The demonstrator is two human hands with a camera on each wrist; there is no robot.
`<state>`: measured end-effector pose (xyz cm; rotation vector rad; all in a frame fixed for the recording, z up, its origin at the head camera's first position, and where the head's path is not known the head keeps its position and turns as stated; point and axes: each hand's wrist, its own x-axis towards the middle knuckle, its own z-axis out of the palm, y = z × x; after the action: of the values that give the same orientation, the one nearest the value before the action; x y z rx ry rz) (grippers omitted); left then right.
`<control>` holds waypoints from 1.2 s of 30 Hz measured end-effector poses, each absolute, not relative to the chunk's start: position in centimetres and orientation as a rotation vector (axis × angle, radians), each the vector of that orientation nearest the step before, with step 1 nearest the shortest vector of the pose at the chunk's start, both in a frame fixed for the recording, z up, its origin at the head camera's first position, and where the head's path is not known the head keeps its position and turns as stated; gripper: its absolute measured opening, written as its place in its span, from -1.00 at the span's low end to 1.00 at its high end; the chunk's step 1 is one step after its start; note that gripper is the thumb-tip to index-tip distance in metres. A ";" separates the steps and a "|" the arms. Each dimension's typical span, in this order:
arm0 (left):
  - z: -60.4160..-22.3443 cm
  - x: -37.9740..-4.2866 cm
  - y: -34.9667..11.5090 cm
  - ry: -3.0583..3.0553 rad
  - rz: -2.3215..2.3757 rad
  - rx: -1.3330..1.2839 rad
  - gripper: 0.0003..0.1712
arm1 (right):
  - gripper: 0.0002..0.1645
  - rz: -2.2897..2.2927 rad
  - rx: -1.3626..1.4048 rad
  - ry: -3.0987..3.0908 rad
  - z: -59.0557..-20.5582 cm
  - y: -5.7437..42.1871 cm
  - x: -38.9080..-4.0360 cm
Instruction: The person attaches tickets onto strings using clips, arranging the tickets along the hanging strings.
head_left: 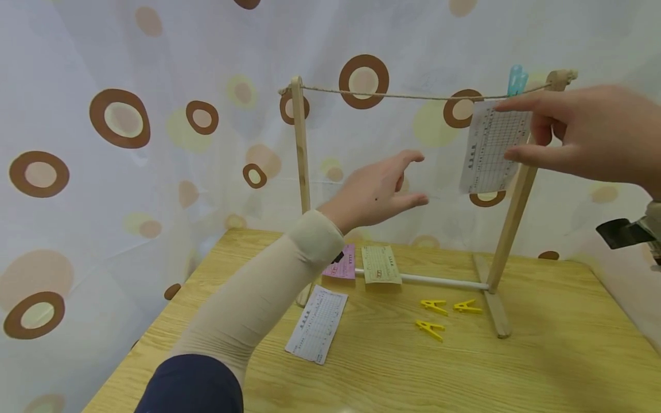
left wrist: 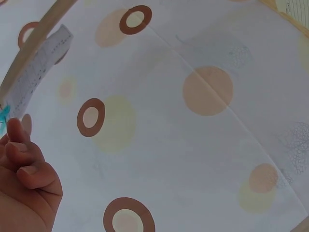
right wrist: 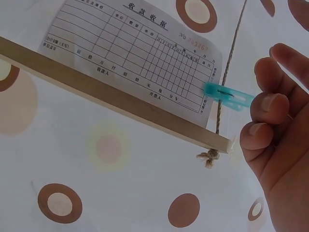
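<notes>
A white receipt slip hangs from the thin rope near its right end, held by a light blue clothespin. My right hand is in front of the slip's right part, thumb and index finger apart. In the right wrist view its loosely bent fingers are close to the clothespin's handles and grip nothing. My left hand is raised below the middle of the rope, thumb and index finger spread with nothing between them. The left wrist view shows its fingers loosely bent.
The rope runs between two wooden posts, joined low by a white rod. On the wooden table lie another white slip and several yellow clothespins. A pink slip and a yellow slip are at the rod.
</notes>
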<state>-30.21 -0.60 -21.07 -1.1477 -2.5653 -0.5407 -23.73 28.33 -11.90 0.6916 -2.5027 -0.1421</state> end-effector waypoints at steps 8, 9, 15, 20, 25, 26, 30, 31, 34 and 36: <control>-22.4 -29.5 -2.6 -2.528 -0.555 -1.166 -0.21 | -0.19 -0.101 0.719 -2.532 -13.7 27.8 -23.1; -22.5 -29.3 -2.8 -2.527 -0.562 -1.167 -0.22 | -0.19 -0.094 0.723 -2.533 -14.0 27.7 -23.0; -23.7 -28.7 -3.8 -2.527 -0.582 -1.172 -0.21 | -0.24 -0.020 0.752 -2.547 -15.9 27.7 -22.7; -24.6 -28.5 -4.9 -2.557 -0.583 -1.152 -0.19 | -0.26 0.000 0.784 -2.555 -17.3 27.9 -22.6; -25.1 -28.5 -5.9 -2.572 -0.572 -1.121 -0.21 | -0.28 0.030 0.783 -2.580 -18.2 28.1 -22.5; -25.3 -28.5 -6.1 -2.572 -0.574 -1.120 -0.21 | -0.29 0.034 0.777 -2.589 -18.4 28.1 -22.5; -26.0 -28.5 -6.9 -2.577 -0.595 -1.124 -0.23 | -0.30 0.045 0.745 -2.639 -19.4 28.3 -22.4; -26.2 -28.5 -7.1 -2.585 -0.611 -1.121 -0.24 | -0.30 0.053 0.741 -2.650 -19.6 28.3 -22.4; -26.9 -28.4 -7.7 -2.604 -0.647 -1.103 -0.25 | -0.31 0.099 0.730 -2.676 -20.3 28.5 -22.4; -27.4 -28.4 -8.1 -2.620 -0.661 -1.086 -0.24 | -0.33 0.136 0.726 -2.692 -20.9 28.7 -22.4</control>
<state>-28.35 -8.08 -27.41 -1.0861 -2.6202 -0.6612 -22.37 28.75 -20.85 0.7261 -2.6919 0.1356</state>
